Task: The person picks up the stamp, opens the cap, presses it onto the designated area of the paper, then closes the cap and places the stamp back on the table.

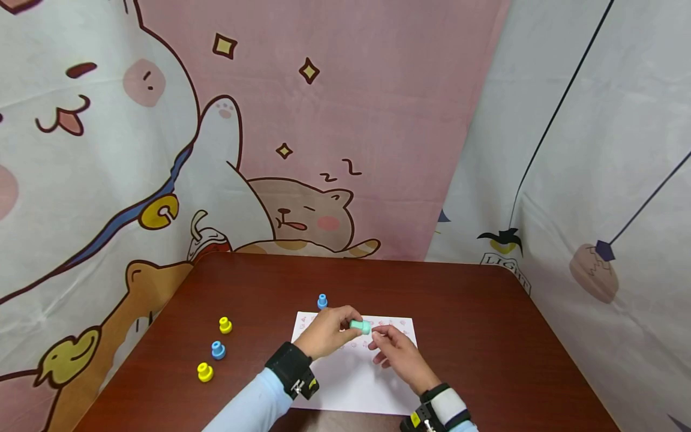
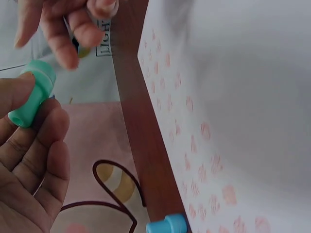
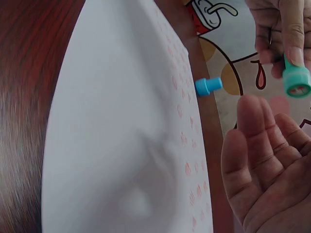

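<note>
Green stamp (image 1: 360,327) is pinched between your left hand's (image 1: 330,330) thumb and fingers, above the white sheet (image 1: 356,384), wide end toward your right hand (image 1: 402,357). Right fingers are loosely spread, just beside the stamp, apart from it. Blue stamp (image 1: 322,302) stands just past the sheet's far edge, on the brown table (image 1: 475,336).

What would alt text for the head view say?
The left hand holds a small green stamp above white paper with pink marks, the right hand close by. Two blue pieces and two yellow ones stand on the brown table.
</note>
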### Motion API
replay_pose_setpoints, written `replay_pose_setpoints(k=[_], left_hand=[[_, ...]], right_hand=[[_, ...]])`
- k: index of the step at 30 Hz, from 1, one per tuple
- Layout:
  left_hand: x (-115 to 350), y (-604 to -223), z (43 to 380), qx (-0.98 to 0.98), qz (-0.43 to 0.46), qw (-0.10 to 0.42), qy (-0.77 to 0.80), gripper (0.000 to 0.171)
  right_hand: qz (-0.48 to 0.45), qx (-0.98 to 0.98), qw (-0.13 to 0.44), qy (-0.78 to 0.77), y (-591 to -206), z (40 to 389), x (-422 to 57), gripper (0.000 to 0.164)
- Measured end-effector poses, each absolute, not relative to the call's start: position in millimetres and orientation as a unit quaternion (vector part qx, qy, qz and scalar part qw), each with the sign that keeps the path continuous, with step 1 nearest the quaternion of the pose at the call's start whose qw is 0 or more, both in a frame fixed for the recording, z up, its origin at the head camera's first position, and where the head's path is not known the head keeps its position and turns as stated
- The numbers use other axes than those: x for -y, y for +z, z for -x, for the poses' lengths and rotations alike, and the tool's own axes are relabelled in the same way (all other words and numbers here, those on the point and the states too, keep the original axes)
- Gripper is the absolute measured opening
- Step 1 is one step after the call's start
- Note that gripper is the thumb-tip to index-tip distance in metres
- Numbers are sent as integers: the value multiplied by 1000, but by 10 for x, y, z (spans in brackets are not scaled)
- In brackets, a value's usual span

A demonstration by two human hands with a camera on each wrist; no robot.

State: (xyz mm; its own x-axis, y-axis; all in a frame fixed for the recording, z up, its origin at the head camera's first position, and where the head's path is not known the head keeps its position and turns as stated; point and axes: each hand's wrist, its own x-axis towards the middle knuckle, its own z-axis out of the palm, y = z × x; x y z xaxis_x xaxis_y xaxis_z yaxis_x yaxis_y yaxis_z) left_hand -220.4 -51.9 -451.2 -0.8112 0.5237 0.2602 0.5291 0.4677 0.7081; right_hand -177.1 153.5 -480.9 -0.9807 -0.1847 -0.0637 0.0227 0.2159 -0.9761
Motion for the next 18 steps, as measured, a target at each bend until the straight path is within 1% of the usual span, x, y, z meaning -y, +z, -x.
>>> replay_pose_setpoints(k=[3, 8, 11, 14, 18], left_hand=[[552, -4478, 2252, 871, 294, 7, -393, 14], [598, -4454, 2344, 896, 278, 13, -346, 19], [624, -4444, 2394, 904, 282, 22, -321, 21], [653, -4439, 2444, 906, 298, 43, -298, 21], [706, -4460, 2520, 914, 293, 75, -270, 21]], right_hand=[[55, -815, 59, -574, -4807, 1769, -1570, 41], [67, -909, 17, -410, -4746, 1735, -1622, 40], [78, -941, 5, -329, -4703, 1716, -1632, 37], [90, -959, -4, -268, -4677, 1696, -1623, 34], [98, -973, 2, -209, -4661, 1684, -1616, 32]])
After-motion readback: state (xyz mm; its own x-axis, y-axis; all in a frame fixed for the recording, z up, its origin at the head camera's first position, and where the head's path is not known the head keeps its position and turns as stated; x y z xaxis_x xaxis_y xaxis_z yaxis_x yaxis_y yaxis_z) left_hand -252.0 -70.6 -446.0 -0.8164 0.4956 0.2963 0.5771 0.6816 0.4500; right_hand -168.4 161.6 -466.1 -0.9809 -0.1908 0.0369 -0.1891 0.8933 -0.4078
